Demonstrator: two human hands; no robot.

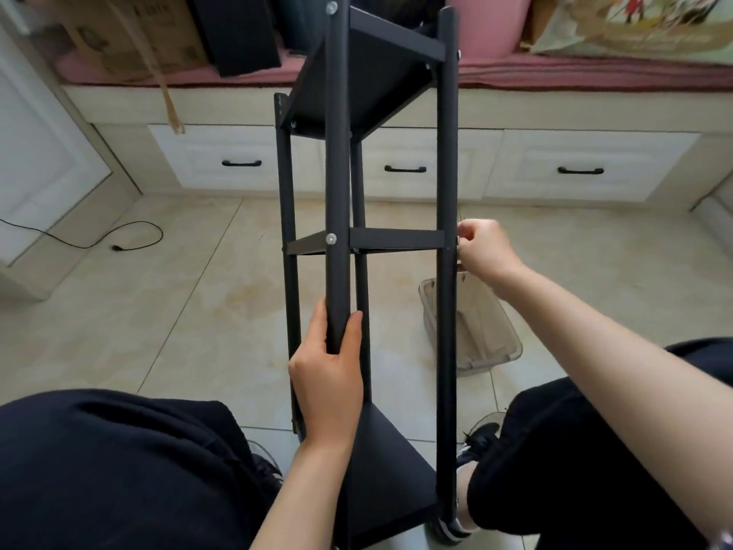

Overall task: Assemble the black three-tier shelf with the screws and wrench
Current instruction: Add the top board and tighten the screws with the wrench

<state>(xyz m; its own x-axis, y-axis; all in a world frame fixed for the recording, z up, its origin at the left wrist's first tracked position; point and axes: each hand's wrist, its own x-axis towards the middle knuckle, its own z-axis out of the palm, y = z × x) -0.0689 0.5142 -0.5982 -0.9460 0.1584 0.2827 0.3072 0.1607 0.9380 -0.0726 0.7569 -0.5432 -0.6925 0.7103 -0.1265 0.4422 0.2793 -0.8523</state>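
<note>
Cord point(119, 240): a thin black line on the floor, far to the left of the shelf.
Box point(131, 37): brown, on the pink bench, up and left of the shelf.
Left hand point(329, 375): wraps around the near front pole of the shelf, below the middle board. The fingers curl on the left of the pole and the thumb presses on the right.
Shelf point(396, 240): black, with three boards and four poles. It lies tipped away between the person's knees.
Screw point(331, 238): shiny, on the front pole at the middle board.
Bag point(476, 323): clear, on the floor just right of the shelf.
Right hand point(482, 248): touches the right pole at the middle board. The fingers are bent and pinch something small there. I cannot tell what it is.
</note>
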